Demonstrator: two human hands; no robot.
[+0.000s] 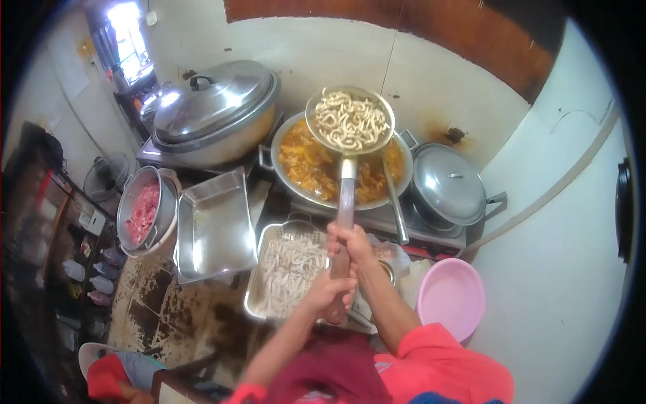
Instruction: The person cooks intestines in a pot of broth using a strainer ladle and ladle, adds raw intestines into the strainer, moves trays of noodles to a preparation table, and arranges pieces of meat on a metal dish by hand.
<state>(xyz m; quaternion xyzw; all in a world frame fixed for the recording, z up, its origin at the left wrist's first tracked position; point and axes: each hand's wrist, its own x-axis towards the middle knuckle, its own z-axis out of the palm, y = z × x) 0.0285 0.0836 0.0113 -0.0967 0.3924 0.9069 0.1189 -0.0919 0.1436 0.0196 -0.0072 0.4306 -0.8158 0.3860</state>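
Both hands grip the long wooden handle of a round strainer (348,161). My left hand (330,289) is closed round the lower end; my right hand (351,244) is closed round it higher up. Pale curled strips (350,120) fill the strainer, which is held over a wide pan (293,176) of orange-brown stew (306,165). A metal ladle (397,209) leans in that pan. Below, next to my left hand, a perforated tray (252,299) holds more pale strips (286,276).
A large lidded pot (215,108) stands back left, a smaller lidded pot (449,185) right of the pan. An empty steel tray (217,225), a pot of red meat (142,212) and a pink basin (451,299) are around. Another person's red sleeve (108,380) shows lower left.
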